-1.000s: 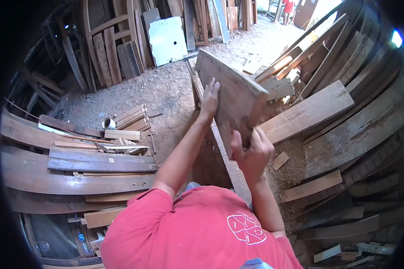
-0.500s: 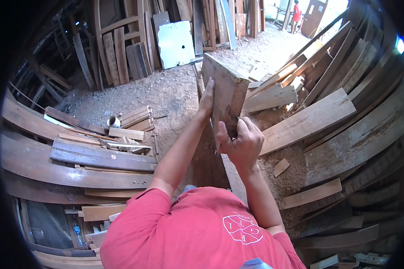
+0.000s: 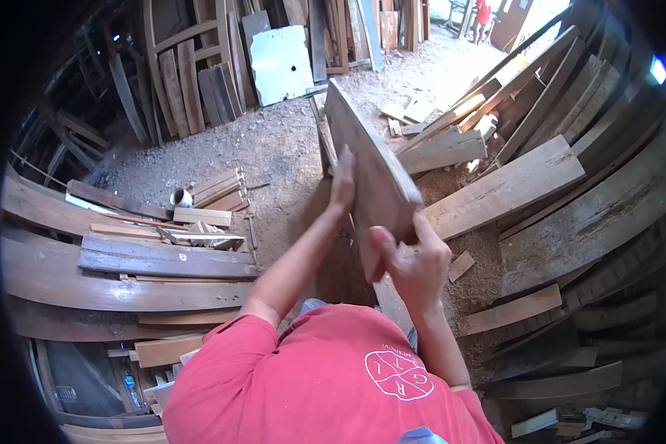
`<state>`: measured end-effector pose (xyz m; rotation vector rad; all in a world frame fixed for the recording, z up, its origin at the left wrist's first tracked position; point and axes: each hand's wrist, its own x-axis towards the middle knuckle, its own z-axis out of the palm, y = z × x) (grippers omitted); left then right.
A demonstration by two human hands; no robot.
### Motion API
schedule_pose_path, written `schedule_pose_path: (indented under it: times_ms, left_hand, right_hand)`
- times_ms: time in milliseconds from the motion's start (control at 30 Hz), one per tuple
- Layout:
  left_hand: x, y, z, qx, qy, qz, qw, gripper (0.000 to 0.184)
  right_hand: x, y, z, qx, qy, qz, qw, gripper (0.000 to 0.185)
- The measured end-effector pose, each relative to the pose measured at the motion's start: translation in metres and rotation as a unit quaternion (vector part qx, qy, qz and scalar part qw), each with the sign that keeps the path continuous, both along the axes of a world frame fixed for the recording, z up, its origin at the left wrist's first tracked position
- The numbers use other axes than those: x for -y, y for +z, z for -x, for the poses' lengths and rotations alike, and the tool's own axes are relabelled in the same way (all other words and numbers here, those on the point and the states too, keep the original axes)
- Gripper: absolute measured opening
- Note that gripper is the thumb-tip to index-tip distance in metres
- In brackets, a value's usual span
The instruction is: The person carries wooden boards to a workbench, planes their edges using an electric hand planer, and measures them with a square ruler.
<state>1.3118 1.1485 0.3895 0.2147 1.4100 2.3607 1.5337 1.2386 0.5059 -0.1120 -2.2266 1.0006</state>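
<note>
A wooden board [image 3: 366, 166] stands on edge in front of me, tilted, with its narrow edge facing up and to the right. My left hand [image 3: 343, 183] lies against the board's left face, fingers stretched along it and slightly blurred. At the near right end, my right hand [image 3: 416, 263] grips the board, its thumb on the near face and its other fingers partly hidden behind the edge. Beneath the board is a narrow wooden piece [image 3: 320, 122], mostly covered by the board and my arms.
Planks are stacked at my left [image 3: 163, 255], with a white cup [image 3: 180, 197] beside small wood pieces. More planks [image 3: 507, 185] lean and lie on the right. A white panel [image 3: 281, 65] leans at the back. A person in red [image 3: 483, 15] stands far off.
The board has turned in my hands, so its long narrow edge now shows instead of its broad end. My right hand has moved slightly right and down. The view has shifted a little.
</note>
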Motion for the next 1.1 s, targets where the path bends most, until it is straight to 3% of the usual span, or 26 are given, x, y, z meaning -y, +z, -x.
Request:
schedule_pose_path:
  times_ms: [33, 67, 267, 400, 533, 700, 767, 833, 967, 1033, 1067, 1100]
  left_hand:
    - [-0.010, -0.060, 0.007, -0.113, 0.080, 0.144, 0.980, 0.082]
    - [-0.017, -0.117, 0.013, -0.221, 0.154, 0.284, 0.920, 0.083]
    - [0.044, -0.216, -0.035, -0.156, -0.031, 0.394, 0.905, 0.087]
    - [0.139, -0.289, -0.053, -0.114, -0.055, 0.553, 0.823, 0.089]
    - [0.221, -0.295, -0.100, 0.025, -0.062, 0.645, 0.761, 0.088]
    - [0.280, -0.312, -0.141, 0.129, -0.037, 0.657, 0.742, 0.088]
    - [0.287, -0.321, -0.148, 0.132, -0.052, 0.657, 0.740, 0.088]
    - [0.287, -0.332, -0.140, 0.132, -0.063, 0.657, 0.739, 0.088]
    - [0.265, -0.345, -0.123, 0.036, -0.104, 0.655, 0.747, 0.085]
    - [0.240, -0.318, -0.114, 0.025, -0.109, 0.656, 0.746, 0.079]
    - [0.230, -0.307, -0.112, 0.018, -0.100, 0.635, 0.766, 0.077]
    - [0.222, -0.306, -0.108, 0.012, -0.087, 0.612, 0.786, 0.075]
  right_hand:
    - [-0.008, -0.019, -0.012, 0.067, -0.015, 0.001, 0.998, 0.038]
    - [-0.012, -0.046, -0.028, 0.075, -0.032, -0.021, 0.996, 0.037]
    - [-0.046, -0.229, -0.128, 0.284, -0.087, -0.067, 0.953, 0.035]
    - [-0.053, -0.285, -0.181, 0.359, -0.094, -0.069, 0.926, 0.030]
    - [-0.064, -0.291, -0.190, 0.408, -0.068, -0.027, 0.910, 0.032]
    - [-0.071, -0.312, -0.117, 0.422, -0.051, -0.089, 0.901, 0.036]
    - [-0.068, -0.313, -0.109, 0.419, -0.041, -0.095, 0.902, 0.038]
    - [-0.064, -0.313, -0.108, 0.334, -0.067, -0.145, 0.929, 0.045]
    - [-0.050, -0.274, -0.115, 0.463, -0.109, -0.078, 0.876, 0.051]
    - [-0.048, -0.243, -0.134, 0.319, -0.138, -0.134, 0.928, 0.073]
    - [-0.049, -0.239, -0.151, 0.325, -0.144, -0.133, 0.925, 0.073]
    - [-0.050, -0.238, -0.175, 0.350, -0.241, -0.184, 0.886, 0.078]
